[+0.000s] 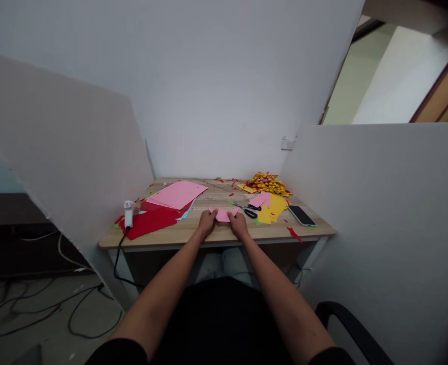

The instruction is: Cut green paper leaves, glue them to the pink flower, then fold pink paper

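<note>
Between my two hands is a small piece of pink paper (223,216), held low over the front of the wooden table. My left hand (208,223) grips its left end, the thumb on top. At the other end my right hand (238,224) pinches it the same way. The middle of the paper shows between the thumbs; the ends are partly covered by my fingers. A pair of dark-handled scissors (251,213) lies just right of my right hand, close to a smaller pink sheet (260,199) and yellow paper sheets (274,209).
Large pink sheets (179,193) and red paper (151,222) cover the left of the table (209,235). A white plug adapter (128,214) with a black cable stands there. At right are a phone (302,215) and a heap of yellow folded pieces (270,184). Partitions flank both sides.
</note>
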{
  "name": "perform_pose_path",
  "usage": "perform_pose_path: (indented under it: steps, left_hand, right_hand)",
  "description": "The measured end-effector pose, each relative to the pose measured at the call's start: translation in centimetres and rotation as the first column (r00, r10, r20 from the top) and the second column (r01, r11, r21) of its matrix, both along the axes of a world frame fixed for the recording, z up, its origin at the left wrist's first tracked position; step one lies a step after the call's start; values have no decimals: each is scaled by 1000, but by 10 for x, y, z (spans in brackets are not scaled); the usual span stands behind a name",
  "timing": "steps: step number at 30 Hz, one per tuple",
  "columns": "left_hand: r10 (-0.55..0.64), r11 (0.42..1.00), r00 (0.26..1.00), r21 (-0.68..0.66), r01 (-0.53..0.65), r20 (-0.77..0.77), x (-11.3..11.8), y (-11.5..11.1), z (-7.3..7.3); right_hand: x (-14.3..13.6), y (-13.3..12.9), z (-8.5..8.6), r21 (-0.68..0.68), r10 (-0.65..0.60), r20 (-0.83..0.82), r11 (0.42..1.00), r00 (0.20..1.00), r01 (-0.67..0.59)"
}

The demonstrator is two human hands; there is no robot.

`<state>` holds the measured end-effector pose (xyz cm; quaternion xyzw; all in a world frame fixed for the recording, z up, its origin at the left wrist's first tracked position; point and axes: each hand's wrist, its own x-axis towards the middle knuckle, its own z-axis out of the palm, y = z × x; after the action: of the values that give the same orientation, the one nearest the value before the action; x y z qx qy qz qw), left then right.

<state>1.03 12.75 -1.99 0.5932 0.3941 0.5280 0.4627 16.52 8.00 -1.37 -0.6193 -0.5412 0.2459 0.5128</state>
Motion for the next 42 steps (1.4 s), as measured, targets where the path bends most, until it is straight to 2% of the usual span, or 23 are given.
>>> perform_pose_path:
  steps: [7, 15, 22, 35, 42]
  left_hand:
    - [-11, 998, 1000, -69, 12, 18, 0, -3, 4]
    - [34, 996, 989, -81, -23, 147, 2, -7, 13]
    - [1, 998, 994, -59, 5, 114, 3, -9, 13]
    - [23, 1000, 1000, 8, -23, -6, 0, -8, 15]
    - [20, 999, 1000, 25, -19, -15, 0, -12, 16]
  right_hand:
    - [-2, 0, -1, -33, 8, 4, 999, 1000, -8]
    - [7, 10, -7, -19, -53, -220, 999, 974, 50]
    - [8, 20, -17, 3, -82, -358, 996, 930, 89]
    - [6, 13, -11, 51, -53, -363, 996, 930, 77]
    - [4, 9, -6, 70, -45, -353, 995, 935, 74]
